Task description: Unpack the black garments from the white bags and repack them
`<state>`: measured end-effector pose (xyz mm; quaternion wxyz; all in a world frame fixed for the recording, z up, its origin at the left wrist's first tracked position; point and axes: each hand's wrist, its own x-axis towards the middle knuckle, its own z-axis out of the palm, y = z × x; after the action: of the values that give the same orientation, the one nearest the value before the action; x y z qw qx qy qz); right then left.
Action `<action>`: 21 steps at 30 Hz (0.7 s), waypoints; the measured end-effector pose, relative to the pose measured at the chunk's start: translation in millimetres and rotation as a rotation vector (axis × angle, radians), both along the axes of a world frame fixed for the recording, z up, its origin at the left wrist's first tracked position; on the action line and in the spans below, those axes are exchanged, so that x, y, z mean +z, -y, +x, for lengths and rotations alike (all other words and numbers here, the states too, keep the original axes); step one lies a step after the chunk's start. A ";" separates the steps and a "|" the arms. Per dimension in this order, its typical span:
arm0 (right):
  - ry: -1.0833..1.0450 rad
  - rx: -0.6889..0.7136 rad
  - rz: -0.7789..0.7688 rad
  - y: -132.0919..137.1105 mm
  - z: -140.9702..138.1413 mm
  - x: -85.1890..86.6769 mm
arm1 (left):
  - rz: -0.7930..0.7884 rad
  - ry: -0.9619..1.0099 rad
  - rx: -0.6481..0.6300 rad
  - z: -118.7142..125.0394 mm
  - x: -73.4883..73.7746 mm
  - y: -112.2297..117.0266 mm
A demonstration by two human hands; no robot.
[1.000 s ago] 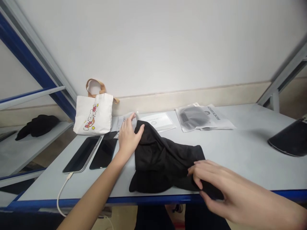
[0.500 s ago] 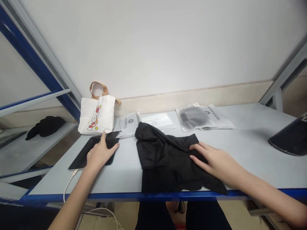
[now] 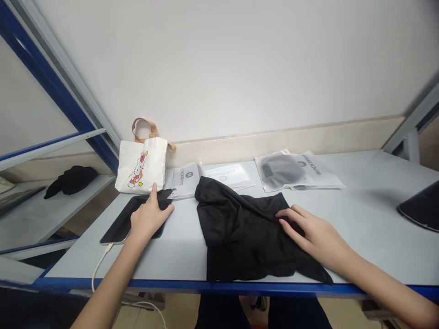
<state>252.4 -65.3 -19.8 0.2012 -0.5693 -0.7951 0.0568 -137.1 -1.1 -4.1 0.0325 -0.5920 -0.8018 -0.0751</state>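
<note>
My left hand (image 3: 149,217) reaches over a dark tablet (image 3: 118,224) with a white cable plugged into it. Its index finger points out toward a white tote bag (image 3: 142,167), and the thumb is spread away. Part of another dark flat device lies beneath that hand, mostly hidden. My right hand (image 3: 312,230) rests on the right side of a crumpled black cloth garment (image 3: 240,242), fingers loosely curved and apart on the fabric. The cloth lies at the table's front edge, its left part bunched up.
Frosted plastic pouches lie along the back: one (image 3: 187,179) beside the tote, a flat one (image 3: 228,175) in the middle, and one holding something dark (image 3: 283,170) to the right. A black curved object (image 3: 420,208) sits at the right edge. Blue-and-grey frame posts (image 3: 73,105) rise on the left.
The whole view has shifted slightly, so things appear a little further right. Both hands keep their places, the left over the tablet and the right on the black cloth.
</note>
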 end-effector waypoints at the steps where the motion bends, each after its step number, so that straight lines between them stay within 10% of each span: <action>1: -0.001 -0.002 0.003 -0.1 0.1 0.0 | 0.000 0.021 -0.019 -4.5 -0.9 2.3; 8: -0.013 0.010 0.053 0.1 1.8 -1.2 | 0.325 0.142 -0.341 -59.9 -15.9 41.9; 12: -0.007 0.002 0.048 -0.7 1.0 -2.4 | 0.230 0.160 -0.416 -78.3 -29.9 53.0; 21: -0.005 0.004 0.069 0.3 1.4 -3.5 | 0.511 0.022 -0.294 -77.0 -11.3 31.7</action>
<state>253.7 -65.6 -23.3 0.2227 -0.5603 -0.7972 0.0313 -214.1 -32.9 -15.4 0.1606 -0.6736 -0.6629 -0.2846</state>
